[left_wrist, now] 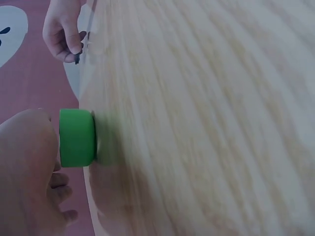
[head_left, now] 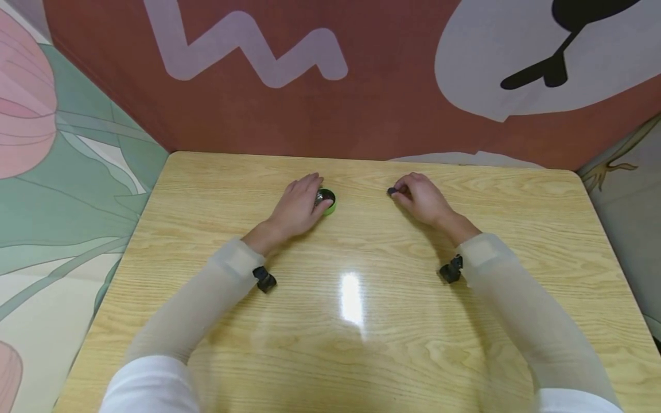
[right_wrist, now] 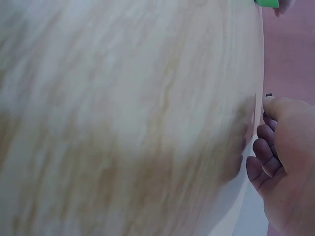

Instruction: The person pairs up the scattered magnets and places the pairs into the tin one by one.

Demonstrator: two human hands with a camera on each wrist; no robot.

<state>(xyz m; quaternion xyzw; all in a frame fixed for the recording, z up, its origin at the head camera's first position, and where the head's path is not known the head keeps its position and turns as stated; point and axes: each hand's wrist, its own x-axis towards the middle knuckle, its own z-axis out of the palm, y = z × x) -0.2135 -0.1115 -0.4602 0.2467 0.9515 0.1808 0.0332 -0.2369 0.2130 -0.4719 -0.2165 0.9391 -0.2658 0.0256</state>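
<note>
Near the table's back edge, my left hand (head_left: 302, 206) holds a small round green container (head_left: 331, 210), with fingers at its far side and the thumb over its rim. Its open top shows a dark interior with something shiny inside, partly covered by the hand. In the left wrist view, the green container (left_wrist: 78, 138) stands on the table. To the right, my right hand (head_left: 420, 198) pinches a small dark piece (head_left: 392, 191) between thumb and forefinger; its exact kind cannot be told. The right wrist view shows only a tip of that dark piece (right_wrist: 268, 95) beyond the thumb.
The wooden table (head_left: 392, 344) is glossy, with a bright light reflection in front of the hands. A painted wall (head_left: 361, 120) rises right behind its back edge. Small black cameras (head_left: 265, 279) sit on both wrists, over sheer sleeves.
</note>
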